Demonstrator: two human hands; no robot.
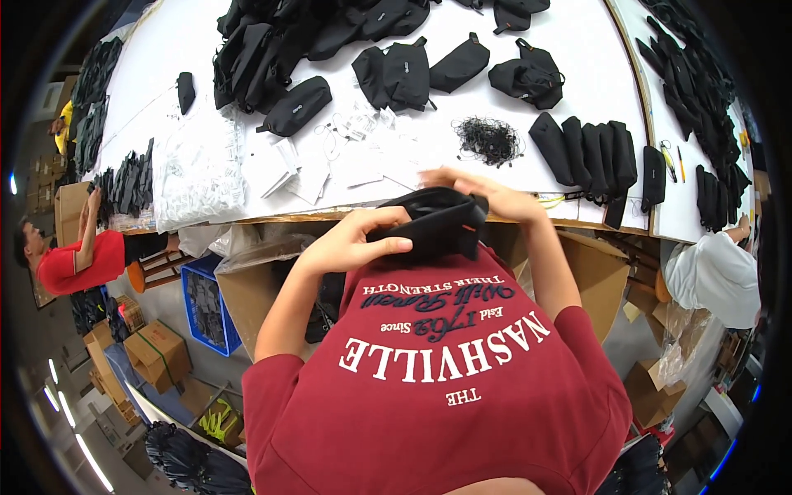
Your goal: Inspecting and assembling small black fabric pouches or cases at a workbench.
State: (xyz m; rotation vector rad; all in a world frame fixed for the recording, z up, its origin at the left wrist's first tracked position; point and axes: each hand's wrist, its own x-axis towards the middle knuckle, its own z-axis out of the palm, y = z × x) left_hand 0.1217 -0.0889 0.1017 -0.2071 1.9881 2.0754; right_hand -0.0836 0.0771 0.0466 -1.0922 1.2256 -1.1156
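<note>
A black fabric pouch (441, 227) with a small orange tab is held in front of my body at the table's near edge, its mouth gaping. My left hand (355, 239) grips its left side, thumb on the near face and fingers going inside the opening. Beyond the pouch's right end, my right hand (487, 194) is slightly blurred, with its fingers stretched out to the left above the tabletop. Just past that hand lies a pile of thin black cords (488, 140). White paper tags (309, 177) are scattered on the table to the left.
More black pouches (392, 74) are heaped at the far side of the white table (272, 120). A row of pouches (584, 153) stands at right. Left lies a clear bag of small white pieces (198, 173). A blue crate (210, 305) sits below. Co-workers flank both sides.
</note>
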